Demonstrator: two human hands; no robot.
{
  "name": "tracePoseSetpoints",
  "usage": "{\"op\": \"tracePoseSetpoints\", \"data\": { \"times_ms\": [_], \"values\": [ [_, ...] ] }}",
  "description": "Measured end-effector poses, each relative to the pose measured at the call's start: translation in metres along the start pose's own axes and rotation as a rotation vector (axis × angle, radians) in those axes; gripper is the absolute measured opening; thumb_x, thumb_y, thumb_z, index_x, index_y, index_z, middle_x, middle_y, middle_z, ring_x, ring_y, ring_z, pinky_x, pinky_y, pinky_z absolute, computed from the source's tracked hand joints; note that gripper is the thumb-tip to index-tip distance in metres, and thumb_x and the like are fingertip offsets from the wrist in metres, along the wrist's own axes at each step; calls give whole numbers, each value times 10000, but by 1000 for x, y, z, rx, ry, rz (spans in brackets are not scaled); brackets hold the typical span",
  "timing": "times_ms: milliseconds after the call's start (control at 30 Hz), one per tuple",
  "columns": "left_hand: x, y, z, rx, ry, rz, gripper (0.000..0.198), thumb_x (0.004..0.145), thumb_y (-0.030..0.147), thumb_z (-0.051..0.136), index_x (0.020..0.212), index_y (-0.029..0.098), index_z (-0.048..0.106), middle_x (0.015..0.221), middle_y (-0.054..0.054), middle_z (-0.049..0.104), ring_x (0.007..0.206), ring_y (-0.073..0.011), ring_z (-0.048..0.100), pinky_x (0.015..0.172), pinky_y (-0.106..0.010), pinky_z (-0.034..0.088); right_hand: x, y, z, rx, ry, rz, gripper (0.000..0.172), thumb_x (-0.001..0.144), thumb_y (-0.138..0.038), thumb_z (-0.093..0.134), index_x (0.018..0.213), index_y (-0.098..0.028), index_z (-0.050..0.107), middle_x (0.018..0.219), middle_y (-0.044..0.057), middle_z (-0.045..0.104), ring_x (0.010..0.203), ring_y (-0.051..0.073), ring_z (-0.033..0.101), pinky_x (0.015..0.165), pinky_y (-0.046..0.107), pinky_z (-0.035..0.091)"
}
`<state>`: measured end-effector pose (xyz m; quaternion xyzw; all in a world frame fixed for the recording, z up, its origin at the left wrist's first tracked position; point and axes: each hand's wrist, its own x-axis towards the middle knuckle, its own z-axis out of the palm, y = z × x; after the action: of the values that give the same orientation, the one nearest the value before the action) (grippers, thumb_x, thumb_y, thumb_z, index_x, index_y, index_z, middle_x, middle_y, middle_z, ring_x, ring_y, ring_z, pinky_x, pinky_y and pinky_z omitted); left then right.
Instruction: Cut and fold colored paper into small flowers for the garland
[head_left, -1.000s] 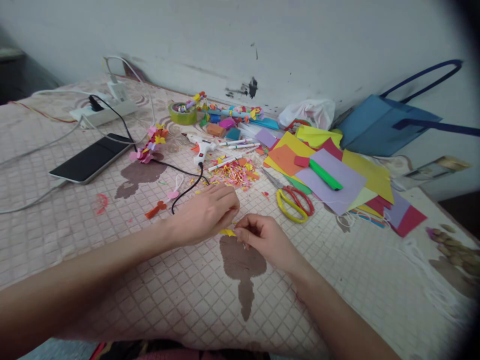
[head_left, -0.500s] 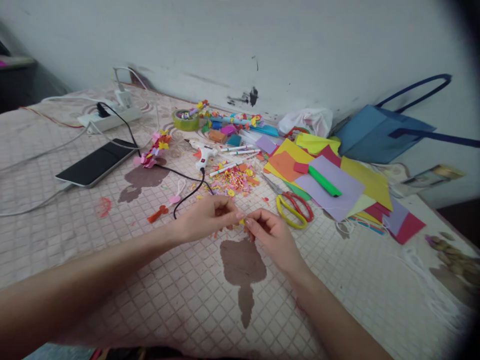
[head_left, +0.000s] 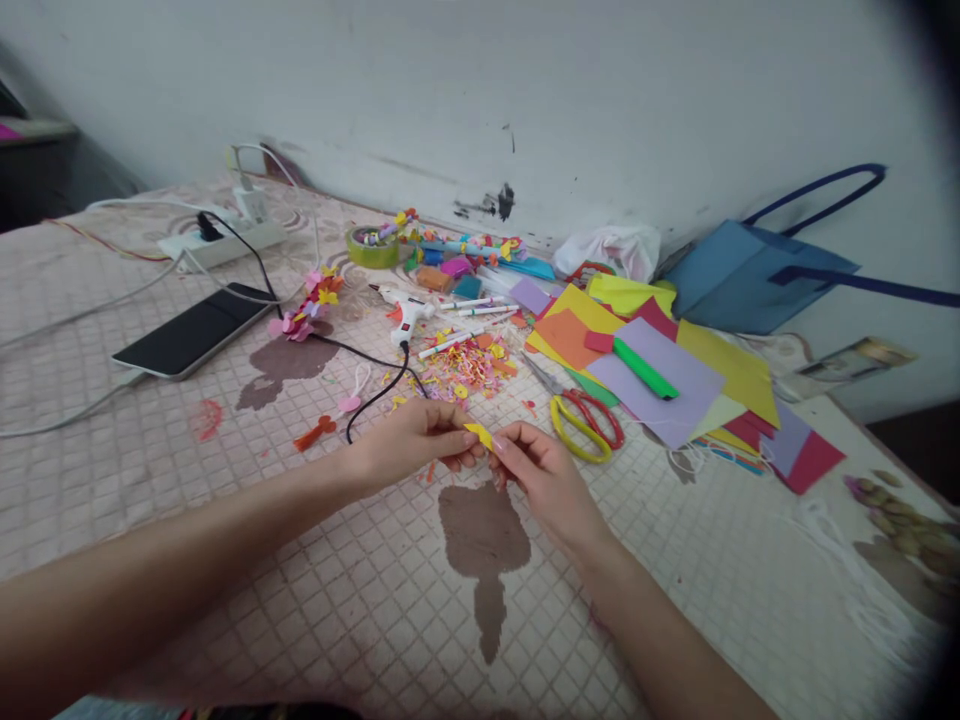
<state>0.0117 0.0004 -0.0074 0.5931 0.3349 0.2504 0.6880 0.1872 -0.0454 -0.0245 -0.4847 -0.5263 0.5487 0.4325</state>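
Note:
Between my two hands is a small yellow paper piece (head_left: 478,434), pinched from both sides above the table. My left hand (head_left: 420,437) grips its left end between thumb and fingers. At its right end, the thumb and fingertips of my right hand (head_left: 538,475) close on it. Just beyond my hands lies a heap of paper scraps (head_left: 476,368) in mixed colours. Scissors (head_left: 589,425) with red and yellow handles rest right of my right hand. A white glue gun (head_left: 407,312) lies behind my left hand, its black cord running toward that hand.
Coloured paper sheets (head_left: 660,370) are piled at the right, below a blue bag (head_left: 757,275). A tablet-like device (head_left: 196,328) and a power strip (head_left: 221,243) with cables occupy the left. Green tape (head_left: 373,248) and a paper-flower cluster (head_left: 307,305) sit farther back.
More of the yellow paper piece now shows between my fingertips. Both hands stay in nearly the same place, still pinching it. The view has shifted slightly.

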Motion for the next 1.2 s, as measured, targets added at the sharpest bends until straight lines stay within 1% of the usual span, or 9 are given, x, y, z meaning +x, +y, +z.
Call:
{"op": "tracePoseSetpoints", "data": {
  "times_ms": [100,200,333,467,633,767,867,967,1200],
  "values": [
    [1,-1,0,-11,18,-12,146,819,221,541,741,113,601,697,-10,633,607,-72,561,613,-207,456,-1,-2,0,-47,-12,-27,180,843,-336,527,753,-181,543,653,-14,524,565,99,481,552,240,415],
    [0,-1,1,40,28,-5,155,819,232,538,736,115,598,678,-11,630,602,-80,565,610,-215,463,-2,-4,2,-133,7,-98,104,818,-284,560,875,-199,536,775,7,569,677,123,541,630,258,452],
    [-4,-1,4,212,59,49,164,813,237,536,749,104,606,662,-19,619,593,-90,557,585,-215,456,-4,-2,6,-244,63,-217,224,788,-196,573,999,-226,502,877,21,565,806,149,564,726,284,476],
    [-6,-3,5,283,67,69,178,811,258,533,809,104,624,709,-33,635,625,-104,576,596,-220,464,-5,0,7,-274,84,-251,194,811,-174,532,998,-224,513,871,21,562,820,146,562,754,284,470],
    [-3,-3,2,184,34,19,185,801,271,557,795,98,624,704,-27,632,610,-93,572,603,-217,466,-5,0,4,-240,116,-255,178,825,-180,503,997,-226,494,830,11,570,759,139,560,700,273,456],
    [-1,-4,3,11,3,-94,170,793,264,577,775,102,624,695,-14,641,592,-76,577,604,-205,467,-6,-3,3,-311,105,-294,89,822,-156,486,868,-215,534,794,9,566,730,140,549,673,266,442],
    [-1,-5,4,-77,-14,-139,145,776,240,601,780,98,630,699,-15,647,597,-74,583,608,-204,470,-6,-5,3,-382,79,-303,135,819,-136,464,848,-207,576,804,21,588,750,151,559,693,282,447],
    [-2,-5,5,-130,33,-158,122,770,218,605,765,99,631,689,-12,650,585,-70,582,594,-199,462,-5,-5,2,-420,72,-330,182,812,-122,452,878,-211,597,843,35,601,789,163,566,721,301,455],
    [-2,2,5,-275,55,-226,79,757,175,609,749,98,625,690,-18,659,567,-62,579,591,-198,452,0,-10,-6,-516,-16,-458,244,787,-94,495,932,-244,621,921,33,621,855,174,573,782,333,452]
  ]
}}
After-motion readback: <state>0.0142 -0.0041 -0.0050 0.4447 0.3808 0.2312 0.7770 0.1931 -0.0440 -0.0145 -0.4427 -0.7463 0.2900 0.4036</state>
